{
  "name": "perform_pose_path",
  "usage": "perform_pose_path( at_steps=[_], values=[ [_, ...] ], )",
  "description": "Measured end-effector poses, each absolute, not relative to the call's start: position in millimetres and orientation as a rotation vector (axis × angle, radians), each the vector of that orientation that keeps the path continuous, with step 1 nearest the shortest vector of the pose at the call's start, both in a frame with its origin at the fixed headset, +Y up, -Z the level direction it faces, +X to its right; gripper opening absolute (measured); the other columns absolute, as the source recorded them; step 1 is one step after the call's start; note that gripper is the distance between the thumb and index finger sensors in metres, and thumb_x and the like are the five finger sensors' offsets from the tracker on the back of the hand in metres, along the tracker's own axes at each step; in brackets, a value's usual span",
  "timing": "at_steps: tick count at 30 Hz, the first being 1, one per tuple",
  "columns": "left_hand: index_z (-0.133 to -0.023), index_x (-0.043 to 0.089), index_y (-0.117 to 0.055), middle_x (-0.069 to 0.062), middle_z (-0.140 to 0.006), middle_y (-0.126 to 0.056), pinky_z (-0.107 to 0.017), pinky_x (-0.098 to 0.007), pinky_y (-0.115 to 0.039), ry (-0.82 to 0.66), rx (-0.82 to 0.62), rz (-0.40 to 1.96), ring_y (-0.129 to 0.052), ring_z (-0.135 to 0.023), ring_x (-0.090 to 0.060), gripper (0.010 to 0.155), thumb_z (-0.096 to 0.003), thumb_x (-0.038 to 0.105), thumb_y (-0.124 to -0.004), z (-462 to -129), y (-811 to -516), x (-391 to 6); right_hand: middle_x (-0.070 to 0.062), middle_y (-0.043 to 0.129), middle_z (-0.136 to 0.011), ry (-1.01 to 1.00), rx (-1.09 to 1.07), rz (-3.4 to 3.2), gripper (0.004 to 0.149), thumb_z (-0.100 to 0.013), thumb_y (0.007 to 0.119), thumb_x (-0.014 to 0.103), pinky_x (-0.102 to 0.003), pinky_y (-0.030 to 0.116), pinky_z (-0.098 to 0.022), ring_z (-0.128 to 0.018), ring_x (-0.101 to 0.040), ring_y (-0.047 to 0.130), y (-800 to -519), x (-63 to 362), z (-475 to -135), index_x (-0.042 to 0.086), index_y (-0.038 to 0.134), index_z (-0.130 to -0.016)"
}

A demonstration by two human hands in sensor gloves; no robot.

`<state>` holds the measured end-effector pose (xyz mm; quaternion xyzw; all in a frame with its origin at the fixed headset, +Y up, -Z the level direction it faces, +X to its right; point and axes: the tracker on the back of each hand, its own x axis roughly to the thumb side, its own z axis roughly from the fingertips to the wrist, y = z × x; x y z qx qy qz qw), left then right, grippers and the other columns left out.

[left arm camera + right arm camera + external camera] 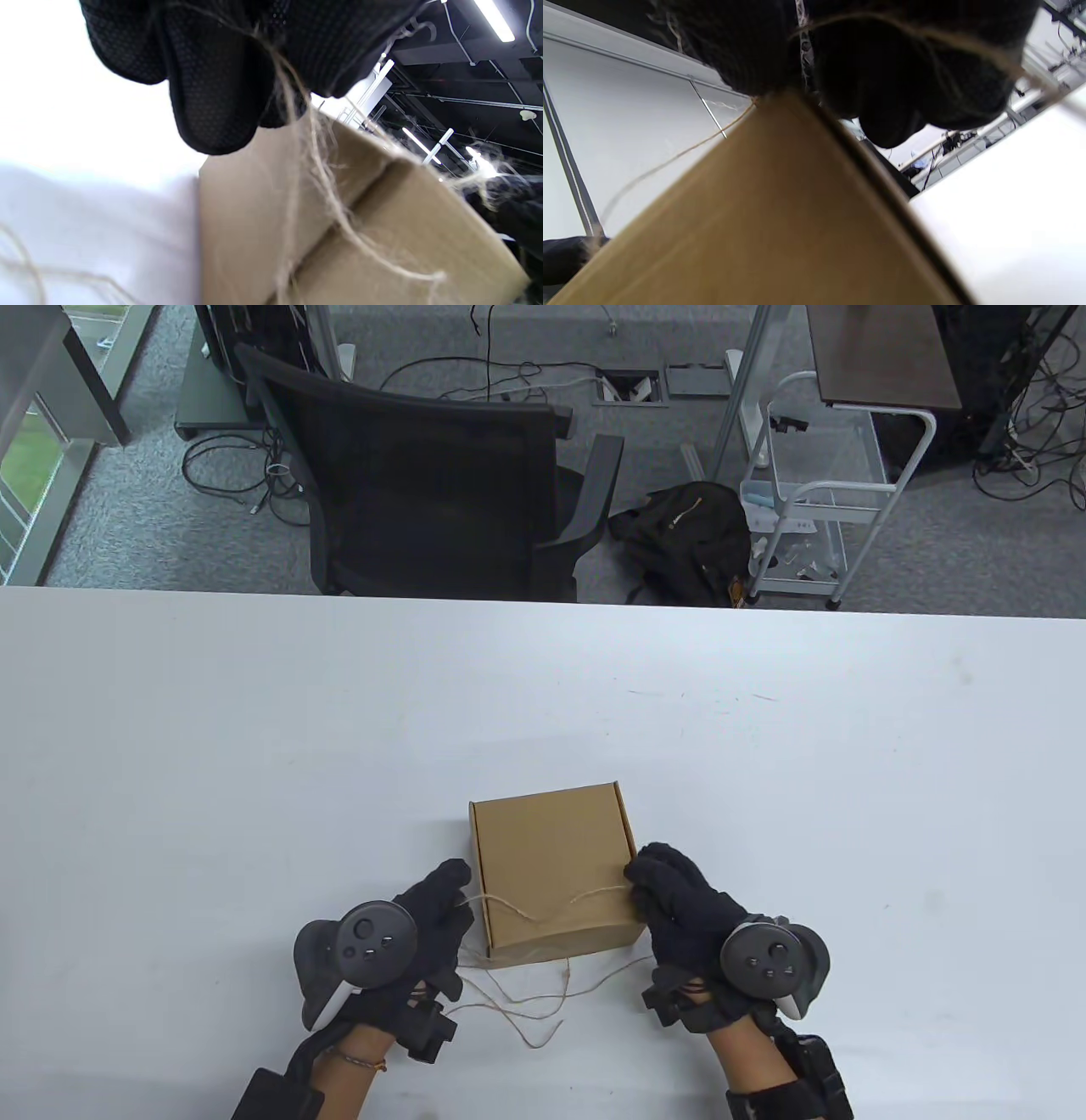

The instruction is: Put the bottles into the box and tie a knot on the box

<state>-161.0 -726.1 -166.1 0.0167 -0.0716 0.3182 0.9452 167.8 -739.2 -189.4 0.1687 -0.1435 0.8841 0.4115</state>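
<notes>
Table view, chair [441,483], seemingly closed box [551,869]

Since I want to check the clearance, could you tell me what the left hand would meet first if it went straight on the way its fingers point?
Probably the box: the left hand points at its left side, fingertips already near its edge.

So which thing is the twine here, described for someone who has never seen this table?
Start at the white table and find the closed brown cardboard box near its front edge. The twine is the thin, pale, fuzzy strand sagging across the box's top, pinched by the left hand and the right hand. Its loose ends trail on the table in front of the box; nothing else there is string-like.
</notes>
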Motion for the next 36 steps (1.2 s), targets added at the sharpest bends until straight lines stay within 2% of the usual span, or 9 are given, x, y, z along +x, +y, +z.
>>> perform_pose_path(
  at_steps=[6, 14, 18, 23, 28, 30, 31, 33, 36],
  values=[
    [-0.107, 0.014, -0.070, -0.012, -0.086, -0.100, -0.063, -0.059, -0.079, -0.169, -0.002, 0.740, -0.111, -0.067, -0.034, 0.063, -0.0483, 0.029, -0.087, -168.8, -733.8, -164.5, -0.023, 0.083, -0.083, -0.389, 0.437, 2.348, 0.039, -0.046, 0.084, 0.027, -0.048, 0.094, -0.030, -0.049, -0.043, 0.101, -729.7, 159.7, -175.5, 0.010, 0.090, -0.081],
    [-0.100, 0.016, -0.080, -0.008, -0.075, -0.105, -0.060, -0.057, -0.082, -0.201, -0.015, 0.738, -0.114, -0.057, -0.030, 0.056, -0.0464, 0.030, -0.091, -165.0, -729.0, -172.7, -0.019, 0.091, -0.070, -0.390, 0.482, 2.388, 0.037, -0.041, 0.092, 0.023, -0.034, 0.097, -0.019, -0.034, -0.028, 0.106, -721.1, 162.9, -164.8, 0.010, 0.095, -0.075],
    [-0.093, 0.018, -0.087, -0.007, -0.074, -0.107, -0.060, -0.058, -0.082, -0.149, 0.010, 0.797, -0.115, -0.056, -0.029, 0.048, -0.0472, 0.031, -0.089, -165.3, -725.4, -181.0, -0.018, 0.093, -0.073, -0.284, 0.402, 2.144, 0.042, -0.036, 0.097, 0.019, -0.035, 0.097, -0.023, -0.038, -0.025, 0.106, -724.3, 182.6, -172.1, 0.010, 0.094, -0.078],
    [-0.091, 0.018, -0.088, -0.006, -0.072, -0.107, -0.060, -0.057, -0.082, -0.040, 0.058, 0.801, -0.115, -0.054, -0.028, 0.045, -0.0482, 0.032, -0.088, -171.6, -725.6, -201.2, -0.021, 0.083, -0.086, -0.248, 0.439, 2.021, 0.053, -0.035, 0.096, 0.009, -0.042, 0.092, -0.040, -0.058, -0.032, 0.098, -722.3, 193.3, -180.0, 0.009, 0.087, -0.087],
    [-0.091, 0.014, -0.089, -0.009, -0.071, -0.108, -0.059, -0.058, -0.082, 0.068, -0.025, 0.741, -0.115, -0.053, -0.031, 0.047, -0.0484, 0.033, -0.089, -181.2, -740.7, -211.4, -0.021, 0.083, -0.087, -0.331, 0.481, 2.239, 0.051, -0.036, 0.095, 0.008, -0.042, 0.093, -0.040, -0.058, -0.032, 0.099, -729.0, 184.9, -181.8, 0.009, 0.088, -0.087],
    [-0.099, 0.013, -0.083, -0.014, -0.082, -0.103, -0.062, -0.061, -0.077, 0.060, -0.187, 0.655, -0.111, -0.064, -0.037, 0.055, -0.0501, 0.039, -0.087, -184.5, -749.1, -207.5, -0.022, 0.083, -0.087, -0.319, 0.466, 2.278, 0.051, -0.037, 0.095, 0.011, -0.043, 0.093, -0.040, -0.058, -0.033, 0.099, -736.0, 182.4, -182.8, 0.008, 0.087, -0.087],
    [-0.108, 0.011, -0.072, -0.021, -0.098, -0.092, -0.066, -0.065, -0.071, 0.047, -0.267, 0.632, -0.101, -0.078, -0.043, 0.065, -0.0512, 0.041, -0.086, -184.9, -751.4, -206.1, -0.024, 0.082, -0.088, -0.295, 0.459, 2.264, 0.051, -0.037, 0.095, 0.012, -0.043, 0.094, -0.040, -0.058, -0.034, 0.099, -739.7, 181.7, -183.8, 0.008, 0.087, -0.088],
    [-0.117, 0.009, -0.053, -0.028, -0.114, -0.071, -0.070, -0.069, -0.060, 0.004, -0.228, 0.700, -0.084, -0.095, -0.052, 0.079, -0.0512, 0.039, -0.085, -184.1, -750.0, -206.4, -0.025, 0.082, -0.089, -0.260, 0.434, 2.224, 0.054, -0.039, 0.094, 0.012, -0.046, 0.094, -0.038, -0.057, -0.037, 0.100, -743.2, 182.6, -184.5, 0.007, 0.083, -0.091],
    [-0.119, 0.008, -0.042, -0.030, -0.121, -0.056, -0.072, -0.073, -0.049, -0.028, -0.168, 0.945, -0.066, -0.104, -0.059, 0.088, -0.0492, 0.035, -0.088, -184.0, -743.5, -212.4, -0.026, 0.085, -0.086, -0.262, 0.404, 2.200, 0.058, -0.039, 0.094, 0.016, -0.047, 0.095, -0.034, -0.054, -0.038, 0.102, -742.7, 186.8, -185.0, 0.008, 0.079, -0.095]
  ],
)
